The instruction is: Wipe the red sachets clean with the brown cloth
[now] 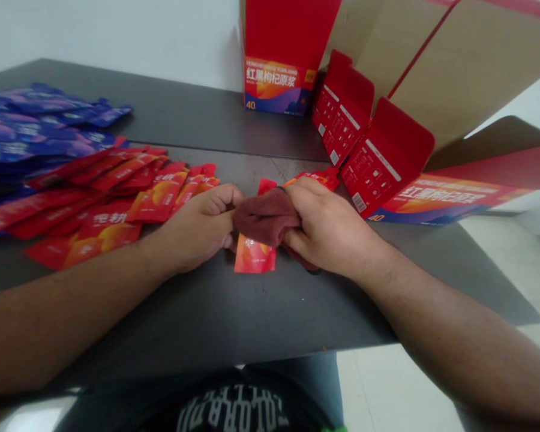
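A red-orange sachet (pixel 254 255) lies on the dark grey table (pixel 216 306) in front of me. My right hand (pixel 330 231) grips a dark red cloth (pixel 265 219) and presses it down over the sachet's upper part. My left hand (pixel 200 228) is curled at the sachet's left edge, fingers touching the cloth and pinning the sachet. Only the sachet's bottom end and a red top corner show around the cloth.
Several red sachets (pixel 108 198) are spread at the left, with blue-purple sachets (pixel 36 123) behind them. An upright red box (pixel 279 66) stands at the back. A large opened red carton (pixel 387 150) with cardboard flaps lies at the right. The table's edge drops off at right.
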Motion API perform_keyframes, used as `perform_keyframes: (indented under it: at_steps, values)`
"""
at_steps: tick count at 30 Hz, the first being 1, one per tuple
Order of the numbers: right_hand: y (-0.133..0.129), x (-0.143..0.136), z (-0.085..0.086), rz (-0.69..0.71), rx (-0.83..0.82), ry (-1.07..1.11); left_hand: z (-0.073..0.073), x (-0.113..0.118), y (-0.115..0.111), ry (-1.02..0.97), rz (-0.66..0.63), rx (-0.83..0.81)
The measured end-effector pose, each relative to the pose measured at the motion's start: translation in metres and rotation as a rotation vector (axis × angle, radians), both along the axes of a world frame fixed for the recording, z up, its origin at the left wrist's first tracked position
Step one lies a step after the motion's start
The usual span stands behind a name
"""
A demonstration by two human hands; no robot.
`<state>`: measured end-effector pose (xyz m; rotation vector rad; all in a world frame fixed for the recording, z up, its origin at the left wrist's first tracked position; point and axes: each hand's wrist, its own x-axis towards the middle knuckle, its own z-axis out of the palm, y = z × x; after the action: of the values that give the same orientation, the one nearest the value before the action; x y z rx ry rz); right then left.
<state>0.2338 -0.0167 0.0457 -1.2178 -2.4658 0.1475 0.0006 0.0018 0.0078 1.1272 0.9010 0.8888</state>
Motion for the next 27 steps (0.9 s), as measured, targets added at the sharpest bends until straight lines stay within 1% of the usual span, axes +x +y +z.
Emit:
perform_keyframes:
  at_steps: [1,2,6,7,8,11,12,13,16,17,18,19,22,23,24,25,27]
  values:
    - [0.001,0.0,-0.001,-0.013,0.01,0.008,-0.001,0.0,0.0,0.011,-0.001,0.001]
    - [0.001,0.0,-0.002,0.013,0.006,0.009,-0.001,-0.001,0.001,0.03,0.003,0.01]
    - [-0.003,-0.001,-0.003,0.274,-0.081,-0.03,-0.005,-0.004,0.002,0.085,0.024,0.08]
    - [-0.003,0.0,-0.002,0.282,-0.084,-0.038,-0.005,-0.003,0.002,0.09,0.029,0.082]
    - [-0.003,0.0,-0.002,0.244,-0.07,-0.038,-0.005,-0.003,0.002,0.086,0.029,0.072]
    - [-0.002,0.0,0.0,0.032,0.002,-0.015,-0.002,0.0,0.001,0.049,0.02,0.017]
    - [-0.002,0.0,0.0,0.012,0.008,-0.008,-0.002,0.0,0.0,0.041,0.023,0.009]
    - [-0.003,-0.001,0.0,0.044,-0.001,-0.009,-0.001,0.0,0.0,0.043,0.026,0.014]
    - [-0.007,-0.004,-0.001,0.278,-0.09,-0.059,-0.002,-0.002,0.001,0.089,0.023,0.066]
    - [-0.008,-0.005,0.0,0.332,-0.111,-0.079,-0.003,-0.003,0.001,0.097,0.021,0.083]
    - [-0.009,-0.005,0.0,0.347,-0.116,-0.09,-0.004,-0.004,0.002,0.098,0.022,0.09]
    - [-0.009,-0.005,0.0,0.313,-0.108,-0.091,-0.005,-0.003,0.003,0.083,0.027,0.085]
    - [-0.007,-0.004,0.0,0.098,-0.04,-0.049,-0.006,-0.002,0.004,0.022,0.039,0.031]
    - [-0.007,-0.004,0.0,0.06,-0.028,-0.036,-0.006,-0.001,0.004,0.016,0.042,0.018]
    - [-0.007,-0.004,0.0,0.065,-0.029,-0.031,-0.006,-0.001,0.004,0.019,0.045,0.022]
    - [-0.008,-0.005,-0.001,0.116,-0.044,-0.037,-0.006,-0.002,0.003,0.031,0.046,0.036]
    - [-0.01,-0.006,0.0,0.273,-0.093,-0.07,-0.007,-0.004,0.004,0.046,0.037,0.056]
